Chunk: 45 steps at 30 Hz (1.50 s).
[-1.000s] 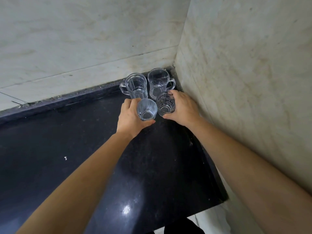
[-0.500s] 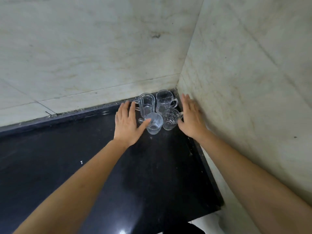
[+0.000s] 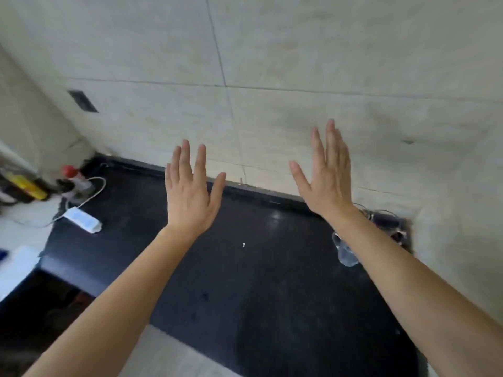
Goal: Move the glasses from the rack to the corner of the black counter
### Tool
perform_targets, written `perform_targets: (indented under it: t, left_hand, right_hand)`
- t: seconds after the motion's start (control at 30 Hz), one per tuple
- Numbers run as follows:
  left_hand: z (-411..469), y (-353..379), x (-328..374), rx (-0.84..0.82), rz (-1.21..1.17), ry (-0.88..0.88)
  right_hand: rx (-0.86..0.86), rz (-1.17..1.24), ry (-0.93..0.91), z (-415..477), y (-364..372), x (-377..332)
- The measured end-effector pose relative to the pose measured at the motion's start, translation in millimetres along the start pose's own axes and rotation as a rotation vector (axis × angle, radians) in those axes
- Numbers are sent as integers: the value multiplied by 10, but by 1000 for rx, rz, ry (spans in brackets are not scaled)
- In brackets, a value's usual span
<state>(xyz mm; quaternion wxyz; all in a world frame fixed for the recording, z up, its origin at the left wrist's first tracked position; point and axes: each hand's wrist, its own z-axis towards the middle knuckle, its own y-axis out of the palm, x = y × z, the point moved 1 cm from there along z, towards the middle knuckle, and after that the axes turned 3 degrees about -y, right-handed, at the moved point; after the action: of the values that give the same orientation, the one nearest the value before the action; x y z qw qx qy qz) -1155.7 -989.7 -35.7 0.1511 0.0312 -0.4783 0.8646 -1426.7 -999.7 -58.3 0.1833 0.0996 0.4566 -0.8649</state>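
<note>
Several clear glasses stand grouped in the right corner of the black counter point(image 3: 258, 281), mostly hidden behind my right forearm. One glass point(image 3: 343, 253) shows left of the forearm, and glass rims point(image 3: 389, 223) show to its right against the wall. My left hand point(image 3: 190, 194) is raised over the counter's back edge, fingers spread, holding nothing. My right hand point(image 3: 326, 172) is raised in front of the wall tiles, also spread and empty, up and to the left of the glasses. The rack is out of view.
A white power strip point(image 3: 83, 220) with a cable lies at the counter's left end. Behind it stands a red-capped bottle point(image 3: 72, 178). A yellow object point(image 3: 25, 185) sits at the far left. Pale tiled walls point(image 3: 245, 63) close the back and right.
Both hands have let go of the glasses and lifted away, fingers spread. The view has swung left, so the glasses now sit at the right behind my forearm.
</note>
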Motion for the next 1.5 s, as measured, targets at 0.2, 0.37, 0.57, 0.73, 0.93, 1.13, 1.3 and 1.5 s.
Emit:
perform_targets:
  t: [0.2, 0.37, 0.57, 0.73, 0.93, 1.13, 1.3, 1.5]
  left_hand:
    - [-987, -1415, -1371, 147, 271, -275]
    - [-2098, -2893, -2338, 332, 492, -504]
    - [-4020, -4341, -3353, 352, 644, -821]
    - [-5320, -5472, -3918, 324, 761, -1038]
    - [-6342, -6260, -4378, 413, 801, -1204]
    - [-7123, -6581, -4936, 412, 825, -1307]
    - [-7532, -6835, -5813, 428, 793, -1344]
    - [-7612, -7385, -7326, 441, 742, -1349]
  right_hand:
    - [-131, 273, -350, -15, 612, -2090]
    - [-158, 483, -640, -342, 654, -4172]
    - [-241, 682, -971, -1578, 836, -6622]
    - [-378, 758, -1163, -2646, 768, -8320]
    - [-432, 837, -1315, -3551, 654, -9708]
    - [-520, 871, -1384, -4313, 860, -10776]
    - [-555, 880, -1460, -4744, 1299, -11767]
    - [-579, 982, -1415, -4816, 1829, -13237]
